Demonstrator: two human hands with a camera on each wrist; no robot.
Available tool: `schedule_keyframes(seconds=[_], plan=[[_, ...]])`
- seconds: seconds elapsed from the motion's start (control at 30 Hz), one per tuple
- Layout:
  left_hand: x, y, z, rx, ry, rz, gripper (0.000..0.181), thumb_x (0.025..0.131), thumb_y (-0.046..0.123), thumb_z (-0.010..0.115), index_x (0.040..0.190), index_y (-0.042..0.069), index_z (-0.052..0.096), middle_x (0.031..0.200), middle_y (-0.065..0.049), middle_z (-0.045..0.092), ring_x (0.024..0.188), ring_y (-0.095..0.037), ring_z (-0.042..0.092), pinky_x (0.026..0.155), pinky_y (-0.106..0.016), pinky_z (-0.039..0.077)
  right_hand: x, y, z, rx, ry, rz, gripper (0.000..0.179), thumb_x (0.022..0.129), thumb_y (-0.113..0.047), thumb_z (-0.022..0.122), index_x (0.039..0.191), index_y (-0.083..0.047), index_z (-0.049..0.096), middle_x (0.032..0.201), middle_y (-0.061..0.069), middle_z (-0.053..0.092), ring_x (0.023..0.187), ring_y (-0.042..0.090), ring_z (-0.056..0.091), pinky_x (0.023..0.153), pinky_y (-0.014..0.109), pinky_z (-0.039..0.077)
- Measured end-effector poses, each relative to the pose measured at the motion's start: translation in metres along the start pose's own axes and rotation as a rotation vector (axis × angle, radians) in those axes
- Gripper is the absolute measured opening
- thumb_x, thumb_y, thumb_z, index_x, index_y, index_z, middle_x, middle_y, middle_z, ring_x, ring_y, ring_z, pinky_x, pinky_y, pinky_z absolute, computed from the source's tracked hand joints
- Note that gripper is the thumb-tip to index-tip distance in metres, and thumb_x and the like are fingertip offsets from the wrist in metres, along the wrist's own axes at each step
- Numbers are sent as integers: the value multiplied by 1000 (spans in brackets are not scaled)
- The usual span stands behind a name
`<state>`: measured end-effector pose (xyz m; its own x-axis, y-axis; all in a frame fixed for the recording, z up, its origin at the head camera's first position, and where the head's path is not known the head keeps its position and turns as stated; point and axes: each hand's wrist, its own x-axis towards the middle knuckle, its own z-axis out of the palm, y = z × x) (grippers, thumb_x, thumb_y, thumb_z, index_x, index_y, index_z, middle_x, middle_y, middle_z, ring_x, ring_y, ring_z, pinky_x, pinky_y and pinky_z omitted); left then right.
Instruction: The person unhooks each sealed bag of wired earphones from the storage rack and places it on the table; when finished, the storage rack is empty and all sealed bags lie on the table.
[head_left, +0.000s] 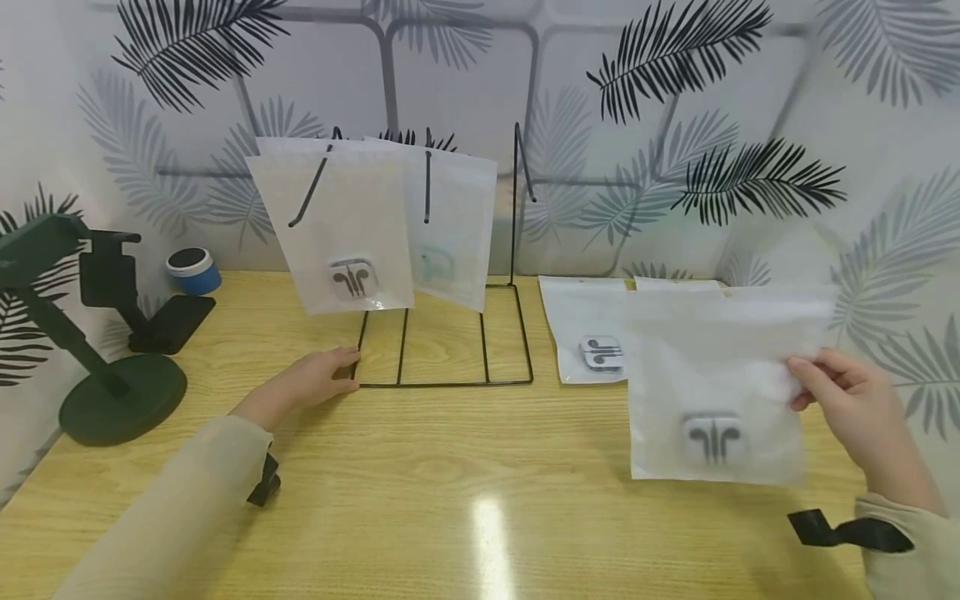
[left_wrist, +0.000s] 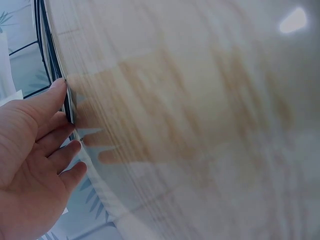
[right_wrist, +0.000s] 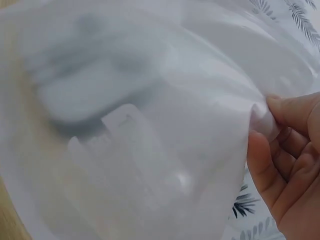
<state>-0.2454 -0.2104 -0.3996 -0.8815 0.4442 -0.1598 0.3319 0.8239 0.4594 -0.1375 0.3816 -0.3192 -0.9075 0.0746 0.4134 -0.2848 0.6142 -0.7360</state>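
My right hand [head_left: 855, 400] pinches the right edge of a translucent white plastic bag [head_left: 720, 358], which hangs in front of me over the table. Wired earphones in a clear case [head_left: 714, 439] show through its lower part. In the right wrist view, thumb and finger crease the bag's edge [right_wrist: 257, 117]. At the front left corner of the black wire display rack [head_left: 450, 384], my left hand [head_left: 315, 379] grips the base wire between thumb and fingers. Two similar bags hang forward on the rack's hooks: one with earphones [head_left: 352, 225], another with a pale teal item [head_left: 450, 225].
Another earphone bag [head_left: 581, 308] lies on the table behind the held one, which partly covers it. The rack's right hook [head_left: 525, 167] carries no bag. At left stand a dark green stand [head_left: 123, 400], a black phone holder [head_left: 161, 325] and a blue-and-white jar [head_left: 193, 271].
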Motion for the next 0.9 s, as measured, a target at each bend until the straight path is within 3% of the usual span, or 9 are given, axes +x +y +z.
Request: schedule_keyframes(seconds=[0.33,0.5,0.6,0.73,0.83,0.9], plan=[[-2,2,-1,11,7,5,57,93,16,56,138,-9,32,142,-30,25,130,-45,22,105,-53,21,-2,63,-43,109,-118,67,25,94,-4,51,92,-23,67,71,-4,60,55,9,52,49,17,45],[-2,1,-1,16,8,7,57,93,18,56,138,-8,32,142,-29,26,130,-45,22,105,-53,21,-2,119,-62,-85,-137,154,21,95,-15,53,89,-34,61,66,-3,59,53,11,53,46,22,47],[-2,1,-1,15,6,4,58,93,18,56,139,-8,32,142,-29,25,130,-45,22,105,-54,21,-5,138,-67,-210,-178,243,10,95,-29,52,91,-27,62,66,1,60,55,14,54,45,28,49],[-3,1,-2,13,5,2,58,93,18,56,139,-8,32,142,-29,25,130,-45,22,105,-54,21,-9,123,-67,-313,-317,366,50,96,-41,45,107,8,56,71,6,58,57,17,54,49,30,50],[-3,2,-2,16,6,3,58,93,18,56,139,-8,32,142,-29,25,129,-45,22,104,-54,22,-10,106,-64,-360,-408,414,57,97,-39,43,105,17,52,70,4,55,56,17,52,50,29,49],[-3,2,-2,21,6,3,58,93,18,56,139,-8,32,142,-29,25,129,-45,23,104,-54,22,-10,101,-63,-379,-458,437,50,98,-34,44,91,14,53,64,2,51,55,16,51,50,29,48]])
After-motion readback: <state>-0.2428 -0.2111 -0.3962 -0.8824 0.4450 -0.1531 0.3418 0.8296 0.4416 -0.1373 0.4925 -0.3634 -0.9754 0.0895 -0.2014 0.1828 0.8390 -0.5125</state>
